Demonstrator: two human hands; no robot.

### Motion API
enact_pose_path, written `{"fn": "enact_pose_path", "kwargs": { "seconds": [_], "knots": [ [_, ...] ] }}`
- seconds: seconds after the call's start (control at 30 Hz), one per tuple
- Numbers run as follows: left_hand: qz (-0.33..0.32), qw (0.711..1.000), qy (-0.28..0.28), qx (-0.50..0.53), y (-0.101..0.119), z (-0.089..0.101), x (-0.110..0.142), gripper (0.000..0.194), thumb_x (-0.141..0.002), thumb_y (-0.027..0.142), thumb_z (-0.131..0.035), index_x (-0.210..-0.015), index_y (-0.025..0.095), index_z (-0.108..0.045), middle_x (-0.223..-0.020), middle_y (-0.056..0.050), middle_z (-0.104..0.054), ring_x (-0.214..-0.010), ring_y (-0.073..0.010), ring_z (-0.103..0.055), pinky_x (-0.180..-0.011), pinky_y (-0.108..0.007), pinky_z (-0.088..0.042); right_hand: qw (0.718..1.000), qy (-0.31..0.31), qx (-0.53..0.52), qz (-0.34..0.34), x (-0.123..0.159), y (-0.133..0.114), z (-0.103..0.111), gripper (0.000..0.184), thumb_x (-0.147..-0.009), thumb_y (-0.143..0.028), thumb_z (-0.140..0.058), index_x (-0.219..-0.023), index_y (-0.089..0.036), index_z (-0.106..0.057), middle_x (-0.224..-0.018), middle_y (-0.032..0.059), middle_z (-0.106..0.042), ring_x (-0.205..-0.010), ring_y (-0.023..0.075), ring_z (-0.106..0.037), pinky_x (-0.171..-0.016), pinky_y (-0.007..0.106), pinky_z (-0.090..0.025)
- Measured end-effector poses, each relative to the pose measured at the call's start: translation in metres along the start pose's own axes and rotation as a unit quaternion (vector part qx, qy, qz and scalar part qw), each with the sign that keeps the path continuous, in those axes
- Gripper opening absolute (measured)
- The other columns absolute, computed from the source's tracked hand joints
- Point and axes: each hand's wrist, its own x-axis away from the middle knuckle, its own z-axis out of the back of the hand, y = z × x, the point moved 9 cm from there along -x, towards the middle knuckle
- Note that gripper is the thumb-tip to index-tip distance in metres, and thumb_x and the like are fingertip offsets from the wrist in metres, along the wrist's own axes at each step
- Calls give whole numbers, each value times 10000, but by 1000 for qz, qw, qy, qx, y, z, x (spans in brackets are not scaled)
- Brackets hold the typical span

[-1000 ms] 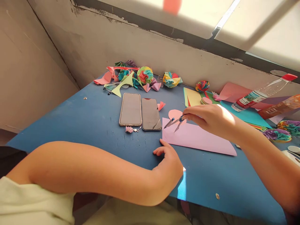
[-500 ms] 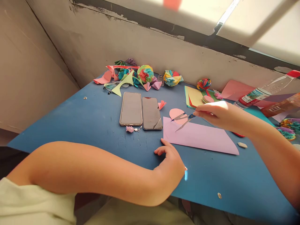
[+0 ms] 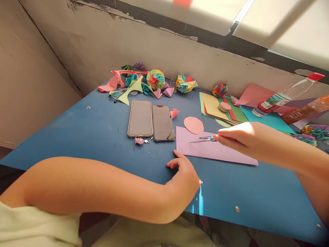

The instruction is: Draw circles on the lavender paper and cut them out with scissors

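Observation:
My right hand [image 3: 236, 135] pinches the top of a metal drawing compass [image 3: 200, 140]. The compass leans low over a sheet of purple paper [image 3: 226, 151], its point on or just above the sheet; which one I cannot tell. My left hand [image 3: 183, 171] rests on the table at the sheet's lower left corner, index finger stretched towards the edge, other fingers loosely bent, nothing held. Behind the purple sheet lies a pink paper circle [image 3: 193, 125], close to its upper edge. Two phones [image 3: 140, 118] lie side by side to the left, with a pink charm [image 3: 139, 141] below.
Folded paper balls [image 3: 155, 79] and a pair of glasses [image 3: 118, 95] lie at the back. Coloured sheets [image 3: 209, 104] carry a stack of paper circles [image 3: 224, 107]. A water bottle [image 3: 275, 101] and an orange packet or bottle [image 3: 305, 109] lie at the right.
My right hand has moved slightly down and turned, and the compass legs now look nearly closed together and flatter, off the pink circle. The view has shifted slightly; my left hand stays in place.

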Motion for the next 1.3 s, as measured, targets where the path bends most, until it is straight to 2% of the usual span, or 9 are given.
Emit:
{"fn": "enact_pose_path", "kwargs": {
  "seconds": [0.07, 0.13, 0.27, 0.37, 0.57, 0.73, 0.93, 1.13, 1.3],
  "knots": [
    [-3, 1000, -10, -9, -2, 1, 0, 387, -798, 327, -597, -1180, 312, -659, -1025, -259, -689, -822, -424, -661, -463, -397, -446, 998, -45, -1, 39, 0, -16, -4, 447, -953, -489, -310, -620, -192, -320, -499, -32, -350, -465, 89, -259, -443, 272, -204],
    [-10, 999, -25, -23, -2, -1, -1, 385, -816, 337, -575, -1189, 290, -658, -1040, -276, -679, -821, -432, -661, -459, -395, -440, 997, -59, 2, 58, -5, -26, -3, 446, -963, -486, -288, -628, -192, -309, -499, -37, -306, -458, 87, -221, -447, 286, -182],
    [-26, 998, -41, -49, 2, -4, 0, 400, -803, 372, -585, -1140, 190, -696, -1050, -320, -659, -802, -437, -659, -453, -390, -427, 997, -68, 18, 38, -24, -34, -2, 515, -956, -500, -233, -548, -189, -277, -444, -29, -256, -403, 82, -194, -445, 294, -175],
    [-6, 997, -35, -62, 0, -4, -1, 447, -778, 430, -611, -1022, 77, -733, -1051, -360, -638, -780, -418, -656, -466, -393, -422, 997, -66, 19, 26, -37, -39, -1, 543, -954, -500, -205, -513, -190, -273, -435, -22, -241, -405, 90, -187, -463, 293, -203],
    [-2, 999, -27, -44, -1, 0, 0, 435, -753, 427, -646, -999, 79, -739, -1051, -338, -651, -720, -367, -651, -473, -385, -410, 999, -32, -2, 23, -45, -45, 5, 567, -959, -506, -175, -492, -192, -246, -431, -27, -170, -409, 97, -141, -471, 300, -188],
    [39, 998, -20, -40, -7, 3, 1, 482, -749, 446, -650, -948, 16, -738, -1061, -351, -641, -690, -323, -635, -504, -386, -401, 1000, 8, -15, -20, -47, -43, 9, 579, -953, -527, -193, -482, -190, -176, -453, -25, -126, -438, 104, -141, -468, 301, -166],
    [45, 996, -31, -67, -7, 0, 3, 511, -813, 448, -576, -1020, 0, -711, -1076, -347, -637, -640, -285, -619, -512, -379, -387, 995, 56, -14, -75, -48, -38, 9, 638, -947, -560, -172, -431, -187, -199, -420, -22, -118, -430, 108, -131, -471, 286, -167],
    [43, 997, -28, -64, -5, -2, 4, 481, -775, 473, -617, -1003, 66, -732, -1113, -316, -639, -747, -332, -639, -525, -387, -399, 987, 100, 7, -123, -45, -32, 8, 720, -922, -652, -117, -407, -176, -278, -385, -17, -174, -396, 91, -162, -477, 277, -145],
    [55, 998, -9, -39, -6, 3, 5, 441, -754, 418, -643, -980, 51, -737, -1088, -322, -645, -793, -351, -637, -522, -383, -403, 979, 146, 42, -132, -37, -31, 9, 814, -890, -708, -71, -396, -167, -423, -356, -12, -232, -395, 89, -170, -492, 285, -133]
  ]
}}
